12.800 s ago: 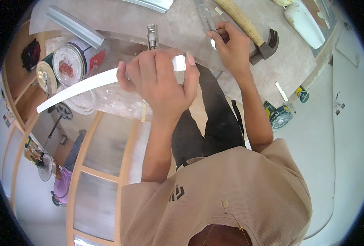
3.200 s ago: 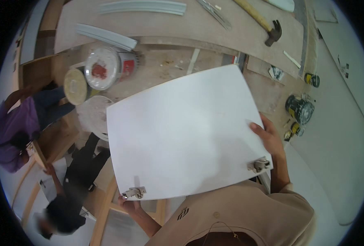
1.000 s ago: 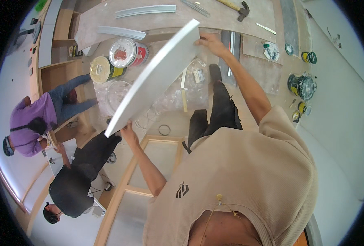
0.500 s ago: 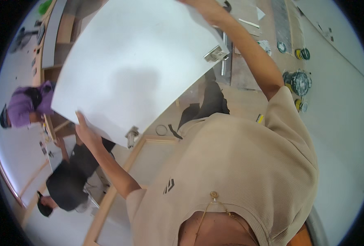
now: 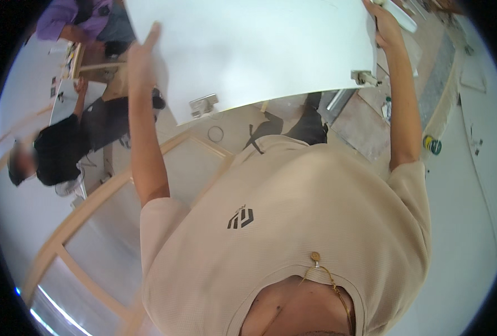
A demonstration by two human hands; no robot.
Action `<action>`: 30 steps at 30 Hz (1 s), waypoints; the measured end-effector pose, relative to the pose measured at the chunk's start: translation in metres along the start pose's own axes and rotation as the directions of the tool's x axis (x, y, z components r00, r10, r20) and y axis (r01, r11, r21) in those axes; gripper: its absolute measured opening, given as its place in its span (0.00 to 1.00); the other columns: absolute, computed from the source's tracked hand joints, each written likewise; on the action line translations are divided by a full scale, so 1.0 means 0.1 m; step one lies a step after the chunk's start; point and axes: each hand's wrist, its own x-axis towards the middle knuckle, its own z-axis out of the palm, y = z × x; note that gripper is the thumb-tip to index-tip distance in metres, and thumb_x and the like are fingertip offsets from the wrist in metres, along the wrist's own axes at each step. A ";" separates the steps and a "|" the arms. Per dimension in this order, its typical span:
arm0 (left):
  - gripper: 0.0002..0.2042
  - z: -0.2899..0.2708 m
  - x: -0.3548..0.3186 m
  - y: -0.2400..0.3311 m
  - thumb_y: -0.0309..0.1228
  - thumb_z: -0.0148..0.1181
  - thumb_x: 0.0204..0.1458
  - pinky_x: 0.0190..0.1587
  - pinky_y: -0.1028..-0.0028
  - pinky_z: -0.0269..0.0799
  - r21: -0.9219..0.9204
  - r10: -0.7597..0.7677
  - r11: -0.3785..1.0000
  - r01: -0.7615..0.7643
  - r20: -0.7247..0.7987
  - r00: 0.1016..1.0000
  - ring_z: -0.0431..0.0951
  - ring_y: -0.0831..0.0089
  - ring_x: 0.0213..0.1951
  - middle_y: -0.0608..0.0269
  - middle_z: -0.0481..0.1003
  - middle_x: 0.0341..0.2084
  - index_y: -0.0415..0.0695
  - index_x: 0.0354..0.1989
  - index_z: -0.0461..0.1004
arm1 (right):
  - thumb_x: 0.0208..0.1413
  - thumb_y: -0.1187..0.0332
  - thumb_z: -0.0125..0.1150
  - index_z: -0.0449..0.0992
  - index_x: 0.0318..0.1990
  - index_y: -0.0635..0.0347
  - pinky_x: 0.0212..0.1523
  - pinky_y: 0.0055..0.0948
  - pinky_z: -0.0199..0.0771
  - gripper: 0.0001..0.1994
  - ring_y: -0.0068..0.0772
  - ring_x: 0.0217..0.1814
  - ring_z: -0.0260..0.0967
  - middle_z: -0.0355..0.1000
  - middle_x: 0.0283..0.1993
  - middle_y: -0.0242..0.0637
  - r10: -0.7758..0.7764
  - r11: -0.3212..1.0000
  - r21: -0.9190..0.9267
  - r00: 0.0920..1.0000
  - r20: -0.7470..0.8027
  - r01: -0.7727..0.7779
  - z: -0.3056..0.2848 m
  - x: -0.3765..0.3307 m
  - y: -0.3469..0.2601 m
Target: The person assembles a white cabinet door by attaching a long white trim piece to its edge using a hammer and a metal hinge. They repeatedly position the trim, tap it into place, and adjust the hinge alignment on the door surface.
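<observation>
A large white cabinet door (image 5: 259,50) is held up in front of me by its two sides, its far end cut off by the top of the picture. My left hand (image 5: 143,59) grips the left edge, thumb lying on the white face and the other fingers hidden. On the right edge my right hand (image 5: 385,25) is closed around the side near the far right corner. Two metal cabinet hinges sit along the edge nearest me: the left hinge (image 5: 204,105) by the near left corner, the right hinge (image 5: 365,78) by the near right corner.
At the left, a person in black (image 5: 64,145) sits by a smaller white panel (image 5: 94,92); a person in purple (image 5: 83,25) is farther off. A wooden frame (image 5: 92,207) stands close on my left. Boards (image 5: 366,134) and a small tub (image 5: 432,144) lie to the right.
The door has swung from a slant to nearly level across my front, its left side moving away from me. Both hands still hold it. The surroundings have shifted in the view.
</observation>
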 end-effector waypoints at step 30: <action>0.20 -0.66 -0.03 -3.08 0.36 0.57 0.68 0.58 0.70 0.63 0.343 -0.057 0.939 0.016 0.110 0.992 0.70 0.71 0.48 0.59 0.74 0.45 0.32 0.58 0.68 | 0.43 0.67 0.78 0.82 0.49 0.60 0.53 0.36 0.73 0.23 0.39 0.48 0.77 0.82 0.46 0.43 -0.106 0.895 -0.433 0.994 0.027 0.108 0.60 -0.30 2.16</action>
